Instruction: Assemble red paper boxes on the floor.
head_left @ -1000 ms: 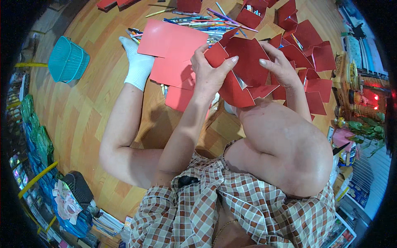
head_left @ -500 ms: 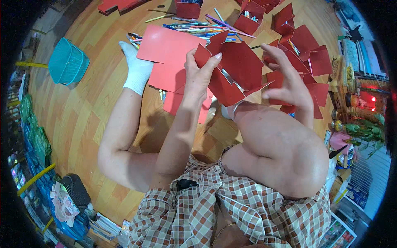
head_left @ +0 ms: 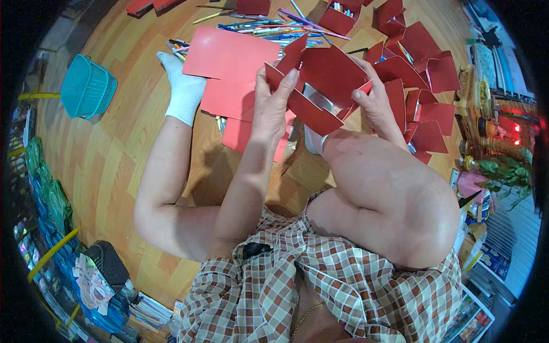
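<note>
A person in a checked garment (head_left: 257,297) sits on a wooden floor (head_left: 148,246), with the garment on the near side of a partly folded red card box (head_left: 331,71). The right knee (head_left: 400,200) is bent up, nearer than the box and a little to its right. The box is in the air, tilted, in front of the person, its walls standing and some flaps sticking out. A pale patch shows between the walls; what it is cannot be told.

Both hands grasp the box. The left hand (head_left: 271,108) grips its left end, thumb over the edge; the right hand (head_left: 374,100) holds its right end, thumb against a flap and the other fingers partly hidden behind the card.

Left of the box, flat pinkish-red sheets (head_left: 229,54) lie overlapping on the floor, and left of them is a foot in a white sock (head_left: 186,97). To the right of the box, several open red boxes (head_left: 443,74) crowd together, some with pens inside. Beyond the box spreads a heap of coloured pens (head_left: 271,28). Well apart to its left stands a turquoise basket (head_left: 88,86). Farthest off, beyond the box and to its left, are more red pieces (head_left: 140,7).
</note>
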{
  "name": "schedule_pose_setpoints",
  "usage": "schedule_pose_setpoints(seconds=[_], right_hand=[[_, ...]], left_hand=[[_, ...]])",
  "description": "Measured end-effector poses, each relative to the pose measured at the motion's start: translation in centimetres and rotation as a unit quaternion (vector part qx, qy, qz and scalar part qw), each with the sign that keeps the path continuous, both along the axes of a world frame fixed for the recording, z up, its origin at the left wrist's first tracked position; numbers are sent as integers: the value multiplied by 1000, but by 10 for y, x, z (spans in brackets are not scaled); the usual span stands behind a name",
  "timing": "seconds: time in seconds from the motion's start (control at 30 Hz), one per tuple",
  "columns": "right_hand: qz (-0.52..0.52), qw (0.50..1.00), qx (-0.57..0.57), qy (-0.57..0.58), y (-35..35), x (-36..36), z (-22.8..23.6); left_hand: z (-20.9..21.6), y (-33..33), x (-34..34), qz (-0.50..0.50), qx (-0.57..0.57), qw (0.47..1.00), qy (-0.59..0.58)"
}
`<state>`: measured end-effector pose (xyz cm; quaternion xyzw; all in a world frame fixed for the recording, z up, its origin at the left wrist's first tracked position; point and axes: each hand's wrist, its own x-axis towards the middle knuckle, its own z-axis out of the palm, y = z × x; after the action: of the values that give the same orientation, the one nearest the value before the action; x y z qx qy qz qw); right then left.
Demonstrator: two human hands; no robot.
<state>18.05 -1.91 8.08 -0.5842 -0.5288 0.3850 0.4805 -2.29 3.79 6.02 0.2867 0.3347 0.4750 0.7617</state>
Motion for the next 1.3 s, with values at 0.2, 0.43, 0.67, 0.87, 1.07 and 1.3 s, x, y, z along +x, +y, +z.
schedule_pose_setpoints(seconds=[0.2, 0.43, 0.67, 0.87, 1.07, 1.3], right_hand=[[1, 997, -8, 76, -11, 0, -7], [-20, 990, -122, 74, -4, -7, 11], [-18, 989, -136, 55, -6, -10, 9], [-56, 986, -147, 64, -8, -11, 7], [-54, 979, -165, 103, -12, -8, 9], [-12, 988, -126, 90, -8, -15, 12]], left_hand=[[-16, 4, -6, -9, -71, 997, -21], [-10, 0, -3, -4, -98, 995, -32], [-3, -10, 3, -21, -23, 999, 20], [-9, -20, -5, -24, -52, 997, 60], [-14, -5, -49, -124, -32, 992, 9], [-24, 44, -56, -230, -98, 968, -7]])
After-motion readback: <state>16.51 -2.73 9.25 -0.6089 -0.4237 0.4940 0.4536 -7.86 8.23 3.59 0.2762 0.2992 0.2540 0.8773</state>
